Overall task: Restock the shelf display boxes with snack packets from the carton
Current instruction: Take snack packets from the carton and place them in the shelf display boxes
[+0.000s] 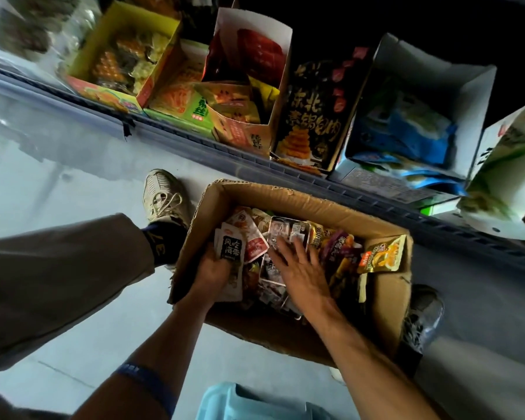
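An open brown carton (285, 194) stands on the floor, filled with mixed snack packets. My left hand (212, 268) is inside its left end and grips a small stack of white packets with black labels (229, 248). With fingers spread, my right hand (297, 268) rests flat on the grey-white packets (282, 230) in the carton's middle. A yellow packet (382, 256) leans against the right wall. Above, on the shelf, stand several display boxes: a yellow one (128, 50), a red-and-white one (252, 77), a black one (312, 116) and a white one (415, 116) with blue packets.
The shelf's grey front rail (179, 131) runs diagonally above the carton. My shoes (164, 195) stand on either side of the carton on the pale floor. A light blue plastic crate (240, 401) sits at the bottom edge, close to my arms.
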`<state>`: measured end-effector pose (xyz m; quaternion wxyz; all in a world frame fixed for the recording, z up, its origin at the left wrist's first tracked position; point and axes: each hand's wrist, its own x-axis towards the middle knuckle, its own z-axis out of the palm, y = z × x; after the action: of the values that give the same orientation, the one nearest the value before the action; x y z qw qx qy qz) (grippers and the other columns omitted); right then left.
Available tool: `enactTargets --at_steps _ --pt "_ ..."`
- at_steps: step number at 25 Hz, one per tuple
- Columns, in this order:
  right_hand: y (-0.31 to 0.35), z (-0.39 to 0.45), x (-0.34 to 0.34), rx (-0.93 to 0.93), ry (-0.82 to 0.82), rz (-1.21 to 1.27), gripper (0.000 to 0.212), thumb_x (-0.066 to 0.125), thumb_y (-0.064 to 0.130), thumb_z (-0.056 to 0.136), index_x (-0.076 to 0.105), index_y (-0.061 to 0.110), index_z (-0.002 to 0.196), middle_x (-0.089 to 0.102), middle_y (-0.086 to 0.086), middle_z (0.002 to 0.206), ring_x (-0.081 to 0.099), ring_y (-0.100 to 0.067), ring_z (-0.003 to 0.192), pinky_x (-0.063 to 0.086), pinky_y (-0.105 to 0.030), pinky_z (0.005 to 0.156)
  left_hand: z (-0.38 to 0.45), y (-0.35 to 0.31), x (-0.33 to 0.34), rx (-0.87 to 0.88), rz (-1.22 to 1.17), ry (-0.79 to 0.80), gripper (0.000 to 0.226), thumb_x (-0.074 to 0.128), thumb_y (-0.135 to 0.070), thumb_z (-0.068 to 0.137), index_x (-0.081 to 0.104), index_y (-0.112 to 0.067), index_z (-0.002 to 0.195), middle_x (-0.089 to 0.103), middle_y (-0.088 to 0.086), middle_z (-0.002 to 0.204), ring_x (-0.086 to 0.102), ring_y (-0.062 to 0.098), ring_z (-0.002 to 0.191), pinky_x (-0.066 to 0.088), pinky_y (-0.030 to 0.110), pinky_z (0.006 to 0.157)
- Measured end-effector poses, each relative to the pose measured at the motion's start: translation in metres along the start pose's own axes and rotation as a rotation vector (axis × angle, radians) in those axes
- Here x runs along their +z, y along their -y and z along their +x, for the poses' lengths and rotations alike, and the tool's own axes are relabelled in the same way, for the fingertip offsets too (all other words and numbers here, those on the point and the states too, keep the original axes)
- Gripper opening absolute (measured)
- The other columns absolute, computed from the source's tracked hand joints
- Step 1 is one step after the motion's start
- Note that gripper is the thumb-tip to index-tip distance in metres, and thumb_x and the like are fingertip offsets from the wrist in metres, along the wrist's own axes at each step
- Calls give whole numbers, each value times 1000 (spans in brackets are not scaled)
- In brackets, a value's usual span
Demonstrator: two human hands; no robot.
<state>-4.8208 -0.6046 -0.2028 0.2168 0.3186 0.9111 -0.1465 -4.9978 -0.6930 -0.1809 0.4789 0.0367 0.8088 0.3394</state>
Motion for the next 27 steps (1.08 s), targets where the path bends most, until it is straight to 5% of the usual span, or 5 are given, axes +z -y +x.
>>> enactTargets --at_steps 5,11,18,23,27 --pt "-24 7 3 -100 -33 -148 63 57 18 95 32 24 153 30 1 159 31 -30 142 27 -49 113 6 -2 -17 234 120 232 57 48 -6 90 51 -36 138 52 6 144 51 24 129 48 41 100" --pt "-36 5 -57 341 -348 1206 17 61 24 97 74 15 105 70 12 92 61 3 80 50 -21 75 -9 -35 5 42 -23 120 21 54 3 94 73 -4 102 70 16 106 65 28 97 52 30 79" --pt "-12 5 -54 504 7 1787 21 50 12 100 67 19 109 71 -7 106 66 -25 97 51 -44 92 -16 -40 15 203 -173 88 15 71 -9 88 72 -13 74 72 -7 63 67 4 59 54 27 67" --pt "2 -13 10 366 193 564 51 67 20 90 49 15 137 49 -7 139 54 -29 122 48 -36 96 -10 -24 -4 221 -17 -48 11 73 -26 88 70 -22 78 75 -3 82 72 15 79 56 34 75" --pt "17 -14 24 385 -10 479 48 65 27 93 44 17 134 63 -6 120 63 -25 108 49 -30 77 -11 -20 -2 241 -22 -36 7 72 -24 89 70 -24 82 75 0 88 73 18 85 59 38 79"
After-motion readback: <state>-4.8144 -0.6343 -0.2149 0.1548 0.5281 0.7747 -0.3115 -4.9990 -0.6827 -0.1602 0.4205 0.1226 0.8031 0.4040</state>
